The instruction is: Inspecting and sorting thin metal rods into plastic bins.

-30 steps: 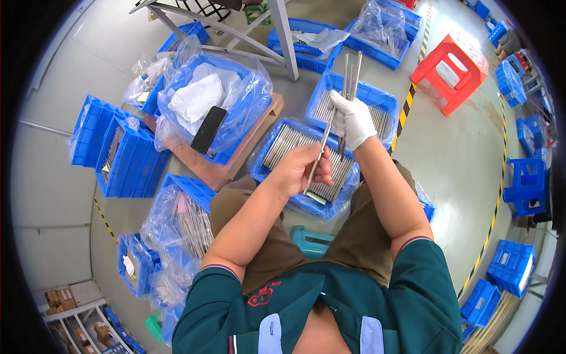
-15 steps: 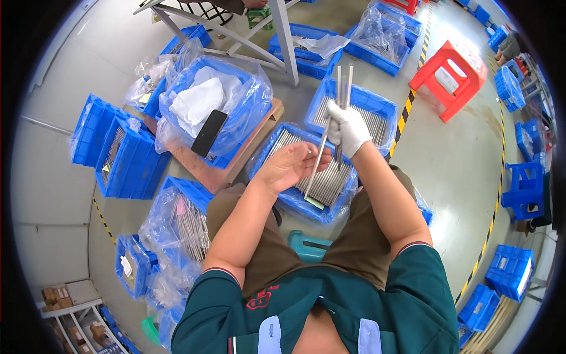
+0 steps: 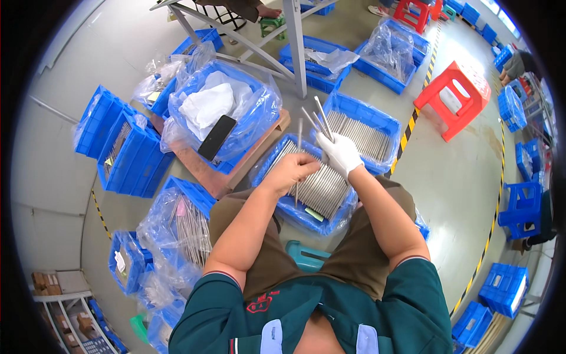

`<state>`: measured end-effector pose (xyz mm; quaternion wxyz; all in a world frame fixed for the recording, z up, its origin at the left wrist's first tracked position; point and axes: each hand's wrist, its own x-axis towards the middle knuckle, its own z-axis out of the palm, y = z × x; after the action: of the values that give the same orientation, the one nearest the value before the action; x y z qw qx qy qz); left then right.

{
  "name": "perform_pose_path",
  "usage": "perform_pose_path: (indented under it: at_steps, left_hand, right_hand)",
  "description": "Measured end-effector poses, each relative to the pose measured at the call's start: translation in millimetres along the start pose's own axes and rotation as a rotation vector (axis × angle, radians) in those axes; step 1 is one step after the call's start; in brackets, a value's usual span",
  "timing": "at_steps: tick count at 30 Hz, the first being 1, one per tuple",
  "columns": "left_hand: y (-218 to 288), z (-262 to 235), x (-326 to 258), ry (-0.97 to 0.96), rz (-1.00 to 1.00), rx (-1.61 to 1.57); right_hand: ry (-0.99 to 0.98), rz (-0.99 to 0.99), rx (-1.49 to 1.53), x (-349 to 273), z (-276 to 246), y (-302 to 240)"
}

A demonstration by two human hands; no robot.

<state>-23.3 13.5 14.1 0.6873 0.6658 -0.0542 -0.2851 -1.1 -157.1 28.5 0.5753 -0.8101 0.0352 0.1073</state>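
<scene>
My bare left hand (image 3: 290, 173) is closed around a thin metal rod (image 3: 299, 133), which stands nearly upright and looks slightly blurred. To its right, my right hand (image 3: 341, 154) wears a white glove and grips several metal rods (image 3: 322, 115), their ends sticking out up and to the left. Both hands are over the near blue bin (image 3: 348, 203), lined with clear plastic and filled with a row of metal rods (image 3: 323, 192). A pale green slip (image 3: 314, 213) lies at its front. Beyond the right hand, a second blue bin (image 3: 392, 125) holds more rods (image 3: 359, 137).
Left of the hands, a bag-lined bin (image 3: 194, 76) rests on a wooden pallet (image 3: 236, 174), with a black phone (image 3: 217, 137) on top. A red stool (image 3: 454, 97) stands at the right beyond striped floor tape (image 3: 407, 127). A metal table leg (image 3: 296, 53) rises behind.
My left hand has gone from loosely open to closed around a rod. My right hand has come lower with its rods, which now lean left. The whole view has shifted slightly.
</scene>
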Motion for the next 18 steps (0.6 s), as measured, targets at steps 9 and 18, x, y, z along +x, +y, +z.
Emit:
perform_pose_path:
  at_steps: [9,18]
  left_hand:
    - [-7,-36,19,0.188,0.177,-0.949]
    - [-4,-15,23,0.162,0.183,-1.0]
  right_hand:
    - [-0.186,0.13,0.182,-27,3,3]
    - [-0.179,0.151,0.372,-30,6,3]
